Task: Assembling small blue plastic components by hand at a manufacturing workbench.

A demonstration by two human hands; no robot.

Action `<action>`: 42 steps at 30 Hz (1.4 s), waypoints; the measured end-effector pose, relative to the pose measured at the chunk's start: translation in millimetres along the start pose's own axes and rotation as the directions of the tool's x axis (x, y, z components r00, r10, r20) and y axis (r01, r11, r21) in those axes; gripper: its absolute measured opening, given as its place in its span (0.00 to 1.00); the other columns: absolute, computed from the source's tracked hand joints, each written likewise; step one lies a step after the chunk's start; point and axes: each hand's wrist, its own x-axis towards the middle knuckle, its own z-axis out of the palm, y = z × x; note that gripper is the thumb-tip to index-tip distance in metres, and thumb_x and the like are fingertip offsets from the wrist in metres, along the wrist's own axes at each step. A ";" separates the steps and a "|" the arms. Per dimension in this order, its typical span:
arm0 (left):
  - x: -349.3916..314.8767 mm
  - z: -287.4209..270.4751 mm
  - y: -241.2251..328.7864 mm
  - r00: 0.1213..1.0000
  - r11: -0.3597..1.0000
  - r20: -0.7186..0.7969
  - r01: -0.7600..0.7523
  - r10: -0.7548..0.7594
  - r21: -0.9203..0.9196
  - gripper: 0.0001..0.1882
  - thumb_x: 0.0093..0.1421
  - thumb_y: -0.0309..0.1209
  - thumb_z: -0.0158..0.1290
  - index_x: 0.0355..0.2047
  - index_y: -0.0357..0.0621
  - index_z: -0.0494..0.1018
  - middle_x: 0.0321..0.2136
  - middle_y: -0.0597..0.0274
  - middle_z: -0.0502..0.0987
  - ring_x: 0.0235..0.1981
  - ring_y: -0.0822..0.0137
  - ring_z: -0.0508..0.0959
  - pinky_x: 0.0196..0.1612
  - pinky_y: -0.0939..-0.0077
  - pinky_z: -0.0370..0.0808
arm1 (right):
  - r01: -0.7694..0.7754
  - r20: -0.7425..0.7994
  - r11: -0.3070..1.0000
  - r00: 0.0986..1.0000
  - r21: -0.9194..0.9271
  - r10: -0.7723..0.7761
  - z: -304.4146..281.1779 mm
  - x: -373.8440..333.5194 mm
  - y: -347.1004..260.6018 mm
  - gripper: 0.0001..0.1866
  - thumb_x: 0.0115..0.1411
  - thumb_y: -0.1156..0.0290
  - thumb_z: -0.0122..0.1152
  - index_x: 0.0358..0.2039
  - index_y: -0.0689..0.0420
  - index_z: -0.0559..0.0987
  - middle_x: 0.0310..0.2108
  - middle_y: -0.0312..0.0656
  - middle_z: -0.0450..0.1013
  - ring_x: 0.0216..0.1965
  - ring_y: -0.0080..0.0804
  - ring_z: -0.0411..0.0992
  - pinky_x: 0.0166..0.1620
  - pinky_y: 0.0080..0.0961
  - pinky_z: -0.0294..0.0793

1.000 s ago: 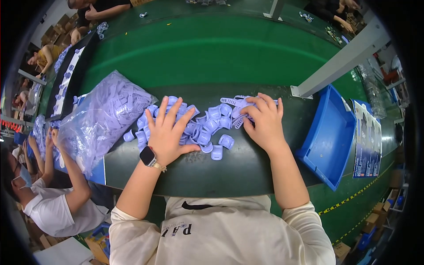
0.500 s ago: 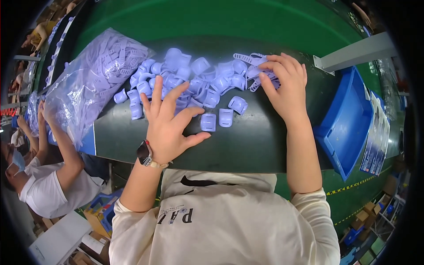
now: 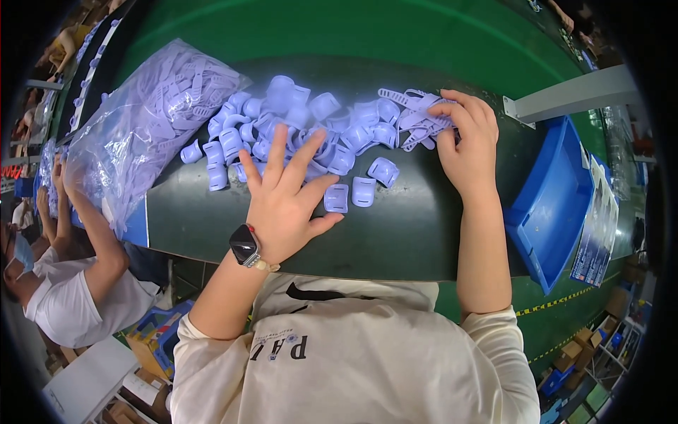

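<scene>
Left hand (image 3: 284, 212) splayed over purple pieces (image 3: 342, 160), right hand (image 3: 471, 148) curled at straps (image 3: 418, 121).

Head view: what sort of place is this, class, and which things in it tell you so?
Probably a factory workshop: many matching lilac curved pieces lie loose on a dark bench, beside a bulging clear bag, and a masked co-worker appears at left.

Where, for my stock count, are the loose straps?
In the head view, the straps lie right of centre, between the curved pieces and the right hand.
</scene>
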 end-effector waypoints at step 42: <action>82.8 3.2 14.0 0.915 -0.573 0.325 0.136 -0.241 -0.808 0.22 0.64 0.24 0.43 0.59 0.43 0.59 0.49 0.49 0.71 0.41 0.61 0.78 0.40 0.73 0.76 | -0.544 0.490 0.006 0.761 0.839 0.426 -36.5 21.9 -34.0 0.23 0.62 0.75 0.51 0.58 0.62 0.67 0.35 0.39 0.76 0.34 0.22 0.72 0.40 0.19 0.70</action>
